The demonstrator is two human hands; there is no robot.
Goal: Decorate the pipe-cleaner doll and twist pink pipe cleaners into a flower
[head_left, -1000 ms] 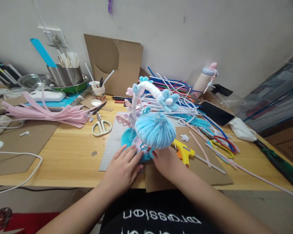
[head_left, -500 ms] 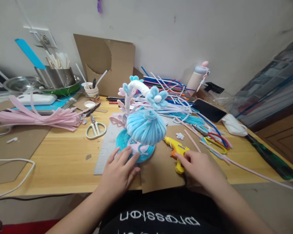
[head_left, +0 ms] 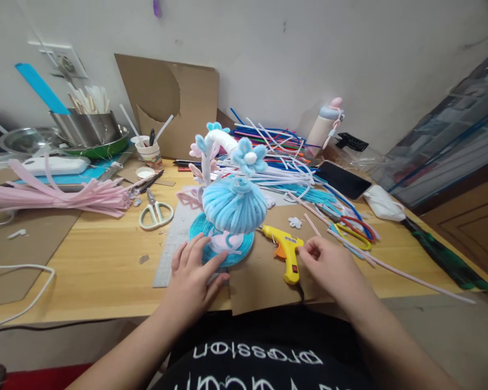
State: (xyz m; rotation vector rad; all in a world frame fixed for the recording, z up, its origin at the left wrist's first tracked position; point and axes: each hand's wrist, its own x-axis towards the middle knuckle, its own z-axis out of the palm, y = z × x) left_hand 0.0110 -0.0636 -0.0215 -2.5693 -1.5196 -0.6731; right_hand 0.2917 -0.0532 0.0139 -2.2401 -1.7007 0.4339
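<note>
A pipe-cleaner lamp stands on the table, with a light blue shade (head_left: 236, 206) hanging from a white curved stem (head_left: 224, 140). A blue fuzzy flower (head_left: 249, 156) with a white centre sits at the stem's end. My left hand (head_left: 197, 273) is open, fingers spread over the near left edge of the round blue base (head_left: 244, 250). A yellow glue gun (head_left: 287, 246) with an orange trigger lies on the cardboard, its nozzle toward the base. My right hand (head_left: 331, 265) is beside the gun's rear end, fingers curled together, with nothing visible in them.
White-handled scissors (head_left: 156, 214) lie left of the lamp, near a pink bundle of pipe cleaners (head_left: 65, 195). Behind are many coloured pipe cleaners (head_left: 268, 138) and a phone (head_left: 344, 179). A small white flower (head_left: 295, 222) and yellow-handled scissors (head_left: 355, 237) lie to the right.
My right hand has drawn off the glue gun's handle, which now shows fully. My left hand stays at the base. The view has shifted slightly.
</note>
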